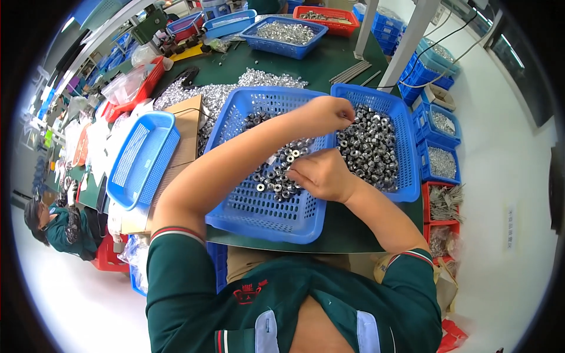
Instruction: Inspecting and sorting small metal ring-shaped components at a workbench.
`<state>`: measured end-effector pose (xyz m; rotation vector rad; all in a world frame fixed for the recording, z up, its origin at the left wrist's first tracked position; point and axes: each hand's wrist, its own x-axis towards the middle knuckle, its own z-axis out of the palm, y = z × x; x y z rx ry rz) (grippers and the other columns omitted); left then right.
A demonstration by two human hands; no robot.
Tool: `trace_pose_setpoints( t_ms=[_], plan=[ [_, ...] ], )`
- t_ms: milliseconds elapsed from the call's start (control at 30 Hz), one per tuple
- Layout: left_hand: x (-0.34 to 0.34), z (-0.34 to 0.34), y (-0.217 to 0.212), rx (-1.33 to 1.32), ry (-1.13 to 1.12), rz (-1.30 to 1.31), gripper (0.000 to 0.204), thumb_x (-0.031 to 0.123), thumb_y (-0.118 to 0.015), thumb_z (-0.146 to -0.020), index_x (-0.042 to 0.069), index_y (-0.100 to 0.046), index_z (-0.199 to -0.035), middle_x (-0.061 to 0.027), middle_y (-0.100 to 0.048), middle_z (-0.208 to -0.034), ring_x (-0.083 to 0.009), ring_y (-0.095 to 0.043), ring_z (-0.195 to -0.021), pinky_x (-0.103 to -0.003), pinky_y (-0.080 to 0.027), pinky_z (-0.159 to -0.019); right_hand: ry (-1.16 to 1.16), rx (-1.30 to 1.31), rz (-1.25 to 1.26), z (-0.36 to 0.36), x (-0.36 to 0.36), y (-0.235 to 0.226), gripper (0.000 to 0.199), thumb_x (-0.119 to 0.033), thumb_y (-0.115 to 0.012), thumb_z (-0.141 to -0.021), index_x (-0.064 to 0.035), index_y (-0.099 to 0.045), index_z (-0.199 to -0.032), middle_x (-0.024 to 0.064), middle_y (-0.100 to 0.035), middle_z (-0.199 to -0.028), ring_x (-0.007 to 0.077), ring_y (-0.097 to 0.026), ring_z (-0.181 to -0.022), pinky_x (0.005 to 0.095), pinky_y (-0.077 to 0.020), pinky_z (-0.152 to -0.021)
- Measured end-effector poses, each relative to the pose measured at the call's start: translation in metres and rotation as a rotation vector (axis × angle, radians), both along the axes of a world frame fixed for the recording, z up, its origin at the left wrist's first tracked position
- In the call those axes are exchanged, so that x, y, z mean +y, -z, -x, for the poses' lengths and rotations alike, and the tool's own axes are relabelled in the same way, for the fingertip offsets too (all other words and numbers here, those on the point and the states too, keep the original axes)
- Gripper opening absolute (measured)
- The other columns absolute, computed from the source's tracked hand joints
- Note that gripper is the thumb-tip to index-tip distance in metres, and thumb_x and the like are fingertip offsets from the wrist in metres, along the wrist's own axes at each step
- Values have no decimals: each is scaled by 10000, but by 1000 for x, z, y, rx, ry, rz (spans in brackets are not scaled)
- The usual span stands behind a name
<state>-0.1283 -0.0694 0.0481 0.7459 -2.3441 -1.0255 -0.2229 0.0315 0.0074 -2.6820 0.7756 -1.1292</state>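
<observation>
The left hand (329,115) curls above the right basket's (408,176) edge; the right hand (323,175) narrows over small metal parts (275,178) in the left basket (265,229). Their grip is hard to tell. Working this close, a bump could scatter parts.

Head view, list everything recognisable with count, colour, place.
Wide perforated plastic basket: one, blue, centre
Narrower perforated basket: one, blue, right
Round metal parts: uncountable, silvery, both baskets
Shallow plastic basket: one, light blue, left
Small shiny pieces: uncountable, silvery, behind baskets
Thin rods: several, grey, upper right
Flat worktable: one, green, under baskets
Plastic crates: several, blue, right
Background baskets: several, red or blue, back
Co-worker: one, green clothing, far left
Shirt: one, green, bottom
Left grip: one, bare, above adjoining rims
Right grip: one, bare, over wide basket
</observation>
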Motion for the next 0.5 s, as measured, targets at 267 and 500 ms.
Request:
trace_pose_setpoints(
  t_ms=[267,500],
  plan=[
    [-40,63,45,-197,104,312,219,151,-653,-764,101,-680,-975,-112,-681,-920,-277,-643,-861,-368,-502,-765,-16,53,-19,3,-4,1,114,-161,-682,-766,-71,-619,-736,102,-600,-661,292,-595,-599,380,-473,-555],
    [4,-41,-2,-101,-237,268,209,155,-668,-786,61,-666,-973,-120,-682,-879,-218,-660,-812,-326,-514,-743,0,-31,9,4,-7,0,243,-186,-673,-789,-76,-514,-642,86,-544,-592,287,-564,-544,382,-437,-480]
  ],
)
